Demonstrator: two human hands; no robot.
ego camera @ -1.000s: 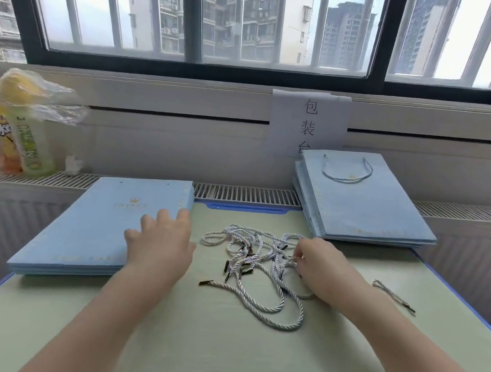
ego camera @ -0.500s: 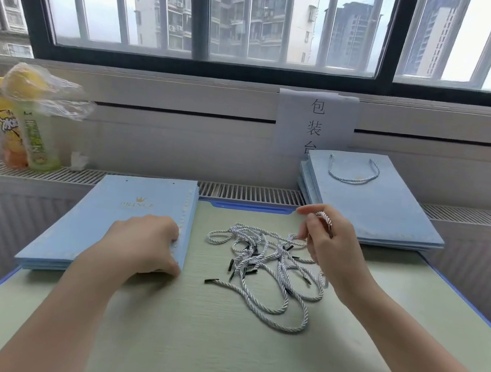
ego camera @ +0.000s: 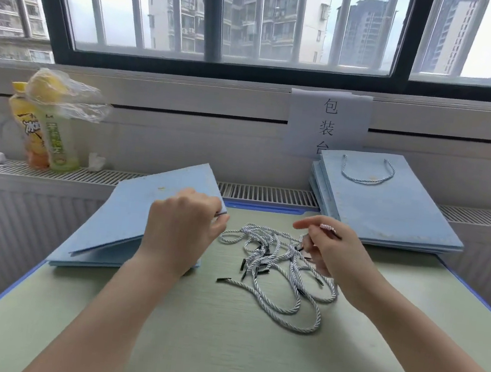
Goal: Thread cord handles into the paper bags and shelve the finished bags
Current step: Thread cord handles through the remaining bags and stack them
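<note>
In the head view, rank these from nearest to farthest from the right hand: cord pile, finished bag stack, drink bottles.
From the right hand:
1. Cord pile, directly under and beside it, at table centre.
2. Finished bag stack, just behind it to the right.
3. Drink bottles, far left on the sill.

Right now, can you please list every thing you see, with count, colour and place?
top bag: one, light blue, lifted off the left stack
left stack: several flat bags, light blue, table's left side
finished bags: a stack, light blue, top one with cord handle, right rear
loose cords: a tangled pile, white with black tips, table centre
table: one, pale green, blue edge
drink bottles: two, yellow and green, left ledge under clear plastic
paper sign: one, white, below window
left hand: grips top bag
right hand: pinches one cord
</note>
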